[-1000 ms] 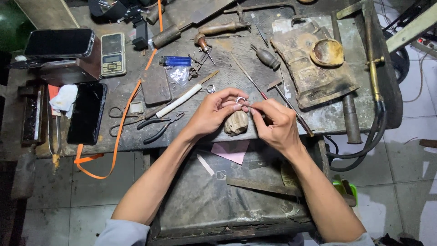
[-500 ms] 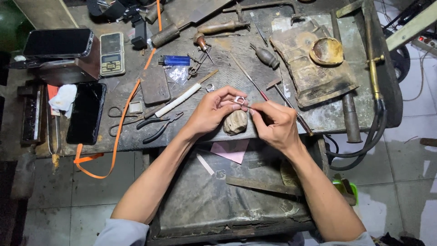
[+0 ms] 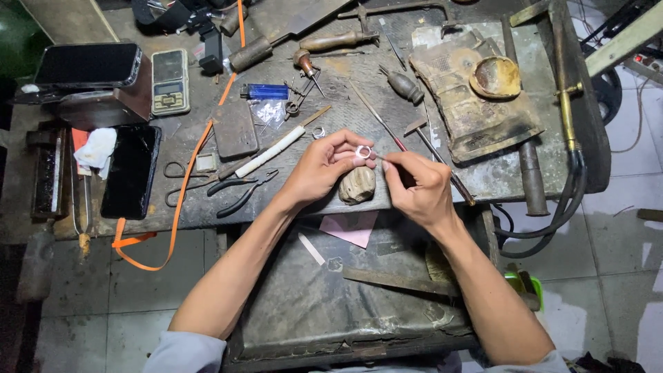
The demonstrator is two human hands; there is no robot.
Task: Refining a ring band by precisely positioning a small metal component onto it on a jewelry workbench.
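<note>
My left hand (image 3: 323,168) pinches a small silver ring (image 3: 363,152) between thumb and fingertips, just above a worn wooden bench peg (image 3: 357,185) at the front edge of the grey workbench (image 3: 345,103). My right hand (image 3: 416,188) grips a thin hand tool (image 3: 377,157) whose tip touches the ring. Both hands meet over the peg, with my forearms reaching in across a metal tray (image 3: 311,304) below the bench.
Black pliers (image 3: 243,193) and a white-wrapped file (image 3: 271,151) lie left of my hands. A blue lighter (image 3: 264,91), pocket scale (image 3: 170,81), two phones (image 3: 130,171), a hammer (image 3: 439,160), a torch with hose (image 3: 568,110) and a round dish (image 3: 494,76) crowd the bench. A pink paper (image 3: 352,226) lies in the tray.
Hardly anything has moved. My hands stay together at the peg, with only slight shifts of the fingers and the tool on the ring.
</note>
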